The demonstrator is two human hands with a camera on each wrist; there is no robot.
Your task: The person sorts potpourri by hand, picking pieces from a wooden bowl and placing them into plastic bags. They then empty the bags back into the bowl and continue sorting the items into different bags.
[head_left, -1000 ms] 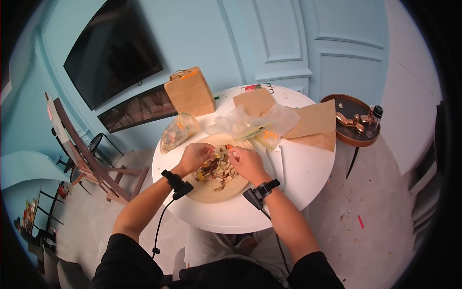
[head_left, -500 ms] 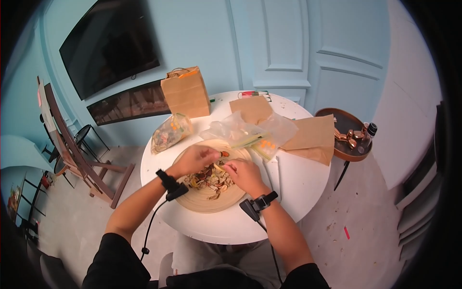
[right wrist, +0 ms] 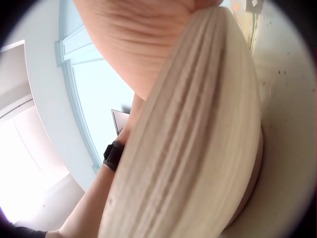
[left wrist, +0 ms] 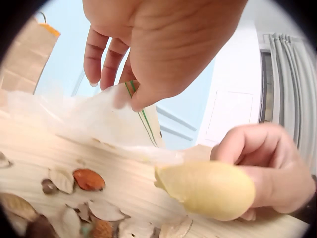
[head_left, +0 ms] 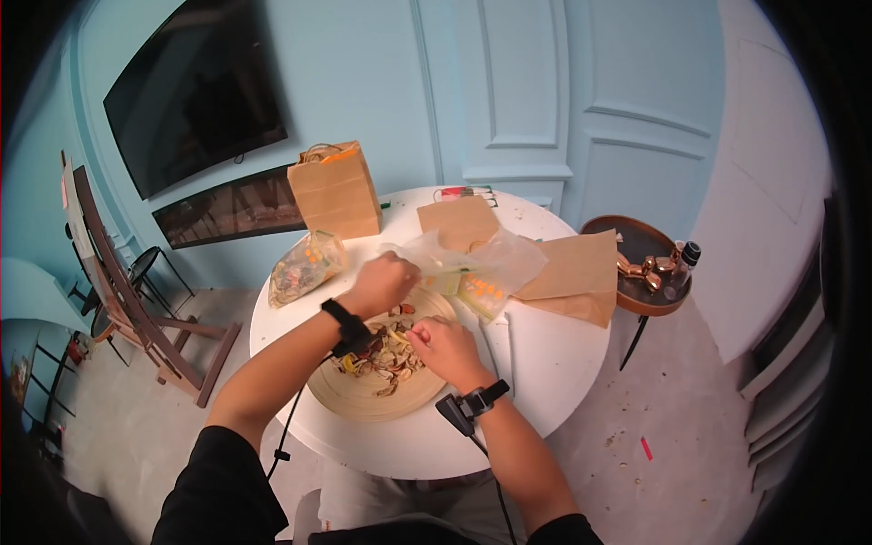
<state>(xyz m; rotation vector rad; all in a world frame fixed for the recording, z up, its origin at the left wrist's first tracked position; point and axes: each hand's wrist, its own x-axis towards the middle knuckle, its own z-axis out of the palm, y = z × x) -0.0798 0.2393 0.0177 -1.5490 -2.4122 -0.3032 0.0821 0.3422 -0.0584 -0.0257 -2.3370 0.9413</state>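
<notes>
My left hand [head_left: 383, 282] reaches past the far side of the round wooden plate [head_left: 363, 404]. In the left wrist view, its thumb and fingers pinch the edge of a clear zip bag [left wrist: 111, 121] with green seal lines. Over the right part of the plate, my right hand [head_left: 445, 348] holds a smooth, pale yellow leaf-shaped piece [left wrist: 213, 191] between thumb and finger. Dried leaves and petal-like bits [head_left: 386, 359] lie heaped on the plate, with a reddish-orange piece [left wrist: 89, 179] near the edge of the heap. The plate's rim hides the right fingers in the right wrist view.
A filled clear bag [head_left: 307, 271] lies left of the plate, before a standing kraft paper bag [head_left: 336, 193]. Flat brown paper [head_left: 577, 282] covers the table's right side. A small side table [head_left: 627, 300] with copper-coloured figures stands at the right.
My left hand has left the right hand's side and moved away across the plate to the clear bag. The right hand stays over the plate, holding the yellow piece. The head view has shifted slightly.
</notes>
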